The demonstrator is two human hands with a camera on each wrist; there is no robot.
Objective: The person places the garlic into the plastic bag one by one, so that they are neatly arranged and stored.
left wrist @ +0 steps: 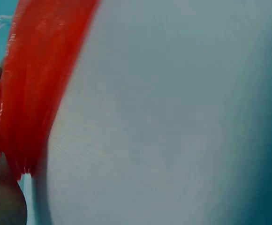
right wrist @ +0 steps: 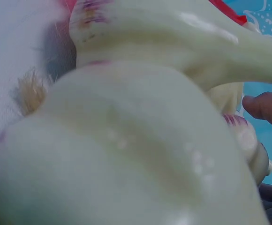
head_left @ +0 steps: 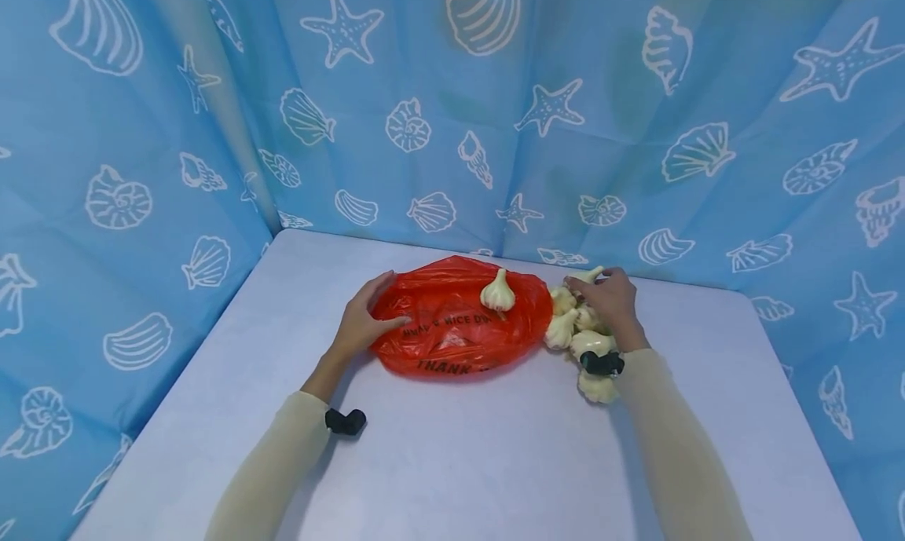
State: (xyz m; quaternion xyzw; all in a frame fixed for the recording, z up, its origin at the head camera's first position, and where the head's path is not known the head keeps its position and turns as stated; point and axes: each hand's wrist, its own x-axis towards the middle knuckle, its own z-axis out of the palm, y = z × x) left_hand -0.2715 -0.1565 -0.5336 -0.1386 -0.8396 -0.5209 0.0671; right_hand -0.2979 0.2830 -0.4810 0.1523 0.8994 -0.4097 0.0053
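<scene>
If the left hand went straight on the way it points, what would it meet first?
The red plastic bag. The left hand seems to be gripping its left end, so contact looks immediate, though depth is hard to judge.

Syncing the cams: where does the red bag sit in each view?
Head: red bag near centre, just below mid-height, left of the garlic pile.
Left wrist: upper left, running down from the top edge.
Right wrist: only red slivers along the top, probably the bag, beyond the garlic.
Shared landmark: blue curtain with white prints.
</scene>
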